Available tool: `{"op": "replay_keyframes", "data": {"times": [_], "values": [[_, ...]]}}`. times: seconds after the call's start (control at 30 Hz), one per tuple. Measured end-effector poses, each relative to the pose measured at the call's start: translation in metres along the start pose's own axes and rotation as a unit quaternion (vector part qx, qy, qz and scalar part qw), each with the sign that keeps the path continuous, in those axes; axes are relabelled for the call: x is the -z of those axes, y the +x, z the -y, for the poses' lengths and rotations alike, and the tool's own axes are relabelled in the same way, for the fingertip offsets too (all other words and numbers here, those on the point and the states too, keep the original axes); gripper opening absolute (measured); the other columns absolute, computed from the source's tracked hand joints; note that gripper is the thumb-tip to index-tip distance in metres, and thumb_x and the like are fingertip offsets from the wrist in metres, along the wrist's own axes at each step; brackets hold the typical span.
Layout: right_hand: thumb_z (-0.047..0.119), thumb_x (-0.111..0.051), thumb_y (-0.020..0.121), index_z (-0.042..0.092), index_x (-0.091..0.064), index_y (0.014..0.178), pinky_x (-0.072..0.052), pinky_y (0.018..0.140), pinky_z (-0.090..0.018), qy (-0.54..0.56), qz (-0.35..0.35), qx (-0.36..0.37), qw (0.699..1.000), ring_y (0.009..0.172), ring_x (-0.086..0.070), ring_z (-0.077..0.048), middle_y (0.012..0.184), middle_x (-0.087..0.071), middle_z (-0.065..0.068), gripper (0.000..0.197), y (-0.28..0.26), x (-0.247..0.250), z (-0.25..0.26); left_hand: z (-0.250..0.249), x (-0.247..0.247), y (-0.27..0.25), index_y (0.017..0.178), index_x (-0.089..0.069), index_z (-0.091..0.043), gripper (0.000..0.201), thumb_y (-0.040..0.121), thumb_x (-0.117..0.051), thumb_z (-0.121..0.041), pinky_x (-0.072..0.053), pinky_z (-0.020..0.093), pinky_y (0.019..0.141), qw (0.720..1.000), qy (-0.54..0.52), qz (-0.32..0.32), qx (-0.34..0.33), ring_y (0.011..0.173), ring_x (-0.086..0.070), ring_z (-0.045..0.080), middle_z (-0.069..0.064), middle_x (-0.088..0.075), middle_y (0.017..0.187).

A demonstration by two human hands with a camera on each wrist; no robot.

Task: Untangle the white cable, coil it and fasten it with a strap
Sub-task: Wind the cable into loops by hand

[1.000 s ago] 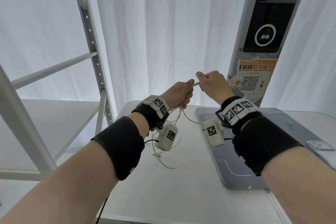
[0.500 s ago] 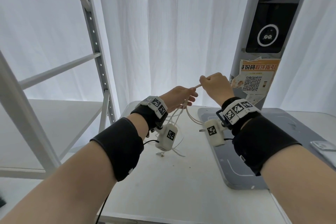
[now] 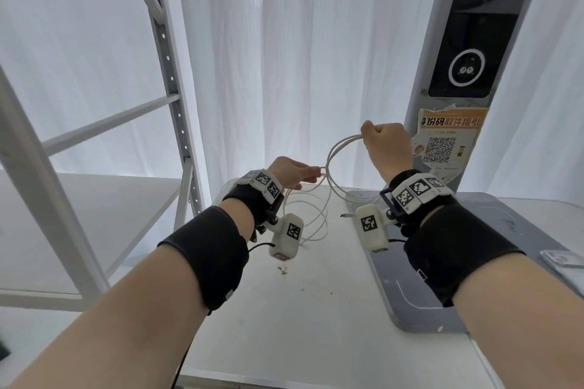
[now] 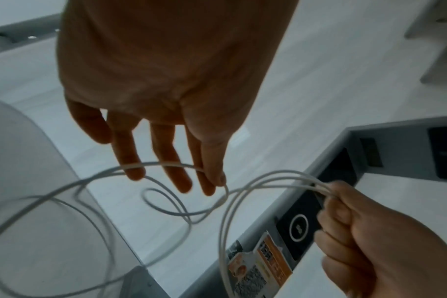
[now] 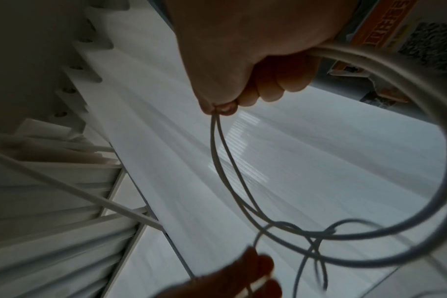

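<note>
The thin white cable (image 3: 328,164) hangs between both hands above the white table (image 3: 284,309). My right hand (image 3: 384,142) is raised in a fist and grips a couple of cable loops at their top (image 4: 276,175). My left hand (image 3: 295,172) sits lower and to the left with its fingers stretched out. The cable lies across those fingers (image 4: 166,171) and is pinched between thumb and forefinger. From there the slack drops in loose, crossing loops (image 3: 316,221) to the tabletop. In the right wrist view the right hand (image 5: 242,60) pinches two strands.
A grey mat (image 3: 395,287) covers the table's right half, with a small clear item (image 3: 562,259) at its far right. A kiosk pillar with a QR poster (image 3: 442,142) stands behind my right hand. A white metal rack (image 3: 164,50) is on the left, with curtains behind.
The hands, together a second ago, have parted. My right hand rose up and to the right, drawing out a round loop. My left hand's fingers straightened, and slack cable lifted off the table.
</note>
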State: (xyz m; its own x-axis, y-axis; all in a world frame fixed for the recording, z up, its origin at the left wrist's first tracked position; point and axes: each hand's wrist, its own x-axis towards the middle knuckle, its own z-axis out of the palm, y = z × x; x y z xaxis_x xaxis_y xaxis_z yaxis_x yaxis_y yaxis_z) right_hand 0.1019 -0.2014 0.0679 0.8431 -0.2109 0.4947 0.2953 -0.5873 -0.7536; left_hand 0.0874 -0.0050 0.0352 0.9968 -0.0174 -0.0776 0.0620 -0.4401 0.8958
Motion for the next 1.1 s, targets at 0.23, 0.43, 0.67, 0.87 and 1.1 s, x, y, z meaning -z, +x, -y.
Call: {"op": "replay_keyframes", "data": {"times": [0.23,0.43,0.67,0.87,1.1], "values": [[0.028,-0.048,0.092,-0.004,-0.053,0.058,-0.029,0.056,-0.033,0.072,-0.057,-0.021,0.996,0.054,-0.036,-0.024,0.057,-0.039,-0.014,0.047,0.002,0.007,-0.002,0.028,0.013,0.009,0.105,-0.073,-0.019,0.033,0.085,-0.074,-0.044,-0.052,0.031,0.075,0.989,-0.031,-0.078,0.123,0.078,-0.061,0.019,0.004,-0.063,0.085],[0.025,-0.048,0.097,0.012,-0.040,0.052,-0.024,0.056,-0.032,0.146,-0.107,-0.032,0.983,0.051,-0.028,-0.022,0.052,-0.031,-0.005,0.048,0.007,0.012,0.000,0.062,0.019,0.014,0.083,-0.055,-0.014,0.021,0.101,-0.051,-0.023,-0.030,0.014,0.037,0.939,-0.253,-0.115,0.205,0.051,-0.043,0.010,-0.005,-0.052,0.063],[0.020,-0.048,0.097,0.017,-0.041,0.048,-0.029,0.059,-0.032,0.201,-0.160,-0.064,0.964,0.047,-0.032,-0.016,0.048,-0.038,0.001,0.050,0.016,0.017,-0.002,0.102,0.025,0.011,0.082,-0.043,-0.007,0.023,0.099,-0.028,-0.003,-0.036,0.028,0.053,0.854,-0.449,-0.128,0.231,0.062,-0.054,0.018,0.000,-0.066,0.049],[0.020,-0.048,0.096,0.017,-0.040,0.046,-0.025,0.051,-0.028,0.191,-0.141,-0.054,0.970,0.044,-0.028,-0.016,0.047,-0.036,0.000,0.050,0.013,0.010,-0.007,0.088,0.019,0.007,0.081,-0.047,-0.004,0.029,0.103,-0.028,-0.009,-0.041,0.033,0.061,0.867,-0.426,-0.106,0.236,0.067,-0.055,0.025,0.013,-0.063,0.072],[0.027,-0.049,0.095,0.005,-0.049,0.053,-0.028,0.054,-0.032,0.093,-0.085,-0.021,0.992,0.049,-0.033,-0.023,0.051,-0.036,-0.010,0.047,0.007,0.005,-0.013,0.047,0.023,0.021,0.065,-0.042,-0.011,0.032,0.092,-0.058,-0.006,-0.049,0.027,0.070,0.959,-0.124,-0.113,0.230,0.072,-0.054,0.023,0.002,-0.045,0.070]]}}
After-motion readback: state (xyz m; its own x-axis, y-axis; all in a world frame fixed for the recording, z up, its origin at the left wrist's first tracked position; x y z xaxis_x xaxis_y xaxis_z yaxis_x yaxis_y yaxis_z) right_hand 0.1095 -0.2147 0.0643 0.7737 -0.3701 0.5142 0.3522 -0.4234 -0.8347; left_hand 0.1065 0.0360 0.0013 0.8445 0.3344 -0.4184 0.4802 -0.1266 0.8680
